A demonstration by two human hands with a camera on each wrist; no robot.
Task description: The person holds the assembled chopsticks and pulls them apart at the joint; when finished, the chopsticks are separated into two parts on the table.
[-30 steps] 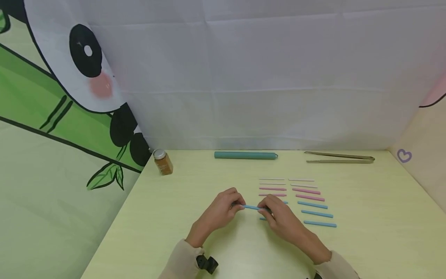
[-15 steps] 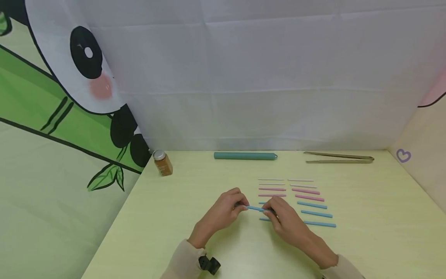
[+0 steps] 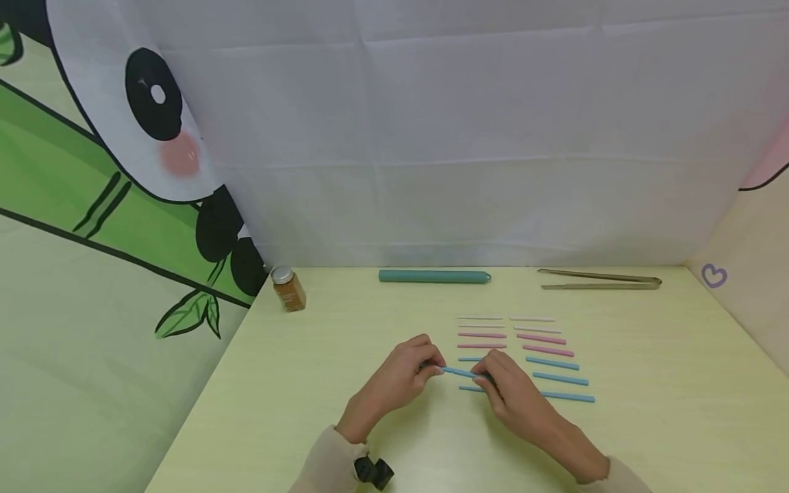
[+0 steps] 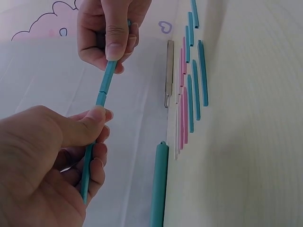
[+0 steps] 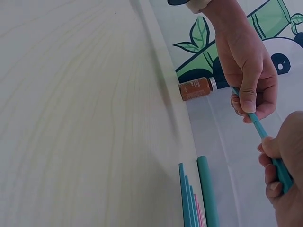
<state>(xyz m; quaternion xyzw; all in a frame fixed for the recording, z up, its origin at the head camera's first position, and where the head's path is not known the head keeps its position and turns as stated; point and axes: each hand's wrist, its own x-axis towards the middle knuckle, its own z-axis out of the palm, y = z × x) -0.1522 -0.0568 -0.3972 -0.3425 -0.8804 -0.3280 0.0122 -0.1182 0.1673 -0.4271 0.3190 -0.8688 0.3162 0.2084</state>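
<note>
My left hand (image 3: 403,376) and right hand (image 3: 514,397) both pinch a thin blue stick (image 3: 459,372), held out between them above the table. In the left wrist view, a short seam crosses this stick (image 4: 103,91) between the two hands. Its near end runs back through the curled left fingers (image 4: 97,163); its far part disappears into the right hand (image 4: 113,33). The right wrist view shows the right hand (image 5: 289,165) around a thicker-looking stretch of it. More blue sticks (image 3: 559,378) lie below and to the right, partly covered by the right hand.
Pink sticks (image 3: 545,337) and thin whitish sticks (image 3: 533,319) lie in two columns beyond the blue ones. Along the back edge are a green cylinder (image 3: 434,276) and metal tongs (image 3: 598,279). A brown jar with a silver lid (image 3: 288,289) stands at the back left.
Both hands have shifted slightly right and toward the person, carrying the blue stick with them. Their grips look the same. The things on the table have stayed put.
</note>
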